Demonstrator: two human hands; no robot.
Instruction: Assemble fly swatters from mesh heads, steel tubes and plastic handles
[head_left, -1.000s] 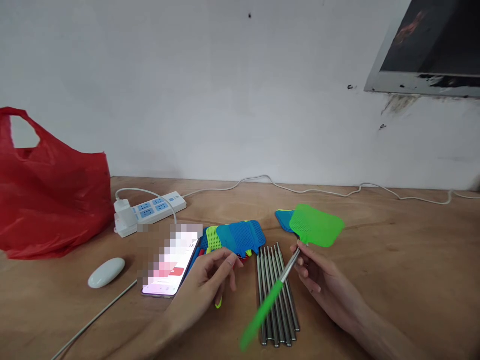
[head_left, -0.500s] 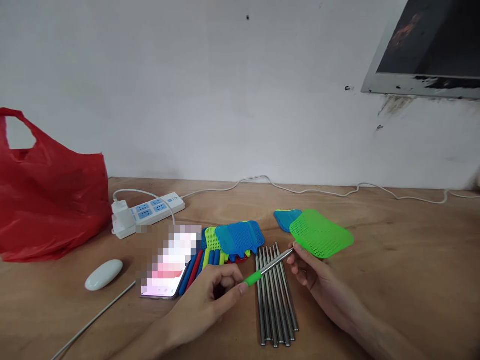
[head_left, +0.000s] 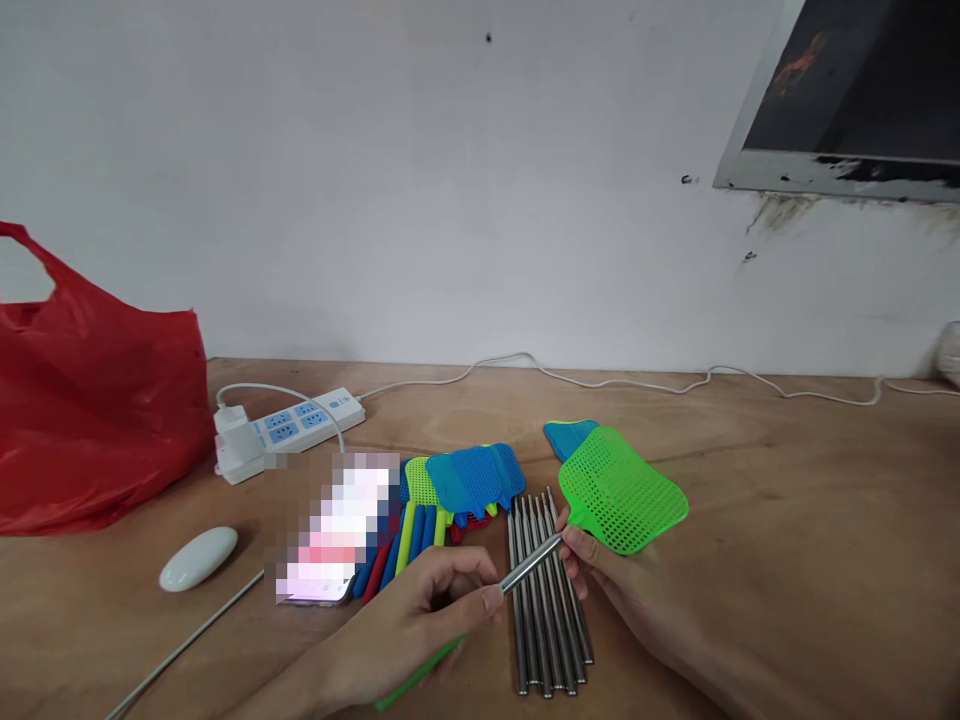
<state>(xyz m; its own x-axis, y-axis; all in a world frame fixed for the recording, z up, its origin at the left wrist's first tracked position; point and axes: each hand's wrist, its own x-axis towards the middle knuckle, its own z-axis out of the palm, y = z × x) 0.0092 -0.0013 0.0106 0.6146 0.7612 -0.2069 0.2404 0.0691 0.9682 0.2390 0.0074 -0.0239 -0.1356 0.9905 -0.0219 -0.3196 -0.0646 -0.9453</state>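
My left hand [head_left: 420, 615] is closed, thumb and fingers pinching a metal rod [head_left: 531, 563]. The rod's green handle [head_left: 421, 677] slants out below that hand. At the rod's upper end my right hand [head_left: 619, 575] pinches the neck of a green mesh fly swatter head [head_left: 622, 490]. Rod and neck meet at the right fingertips, which partly hide the joint. Beneath the held rod lies a row of several metal rods [head_left: 551, 640]. Blue and yellow-green swatter heads [head_left: 472, 480] lie beyond my left hand, with coloured handles [head_left: 407, 535] beside them.
A phone [head_left: 341, 530] with a blurred screen lies left of the handles. Farther left are a white oval object [head_left: 199, 558], a power strip [head_left: 300, 425] and a red plastic bag [head_left: 97, 400]. More swatter heads [head_left: 570, 440] lie behind the green one. A cable [head_left: 637, 384] runs along the wall.
My left hand has shifted from the green handle onto the metal rod, and the handle now sticks out below it. The green swatter head has turned and come slightly left and lower.
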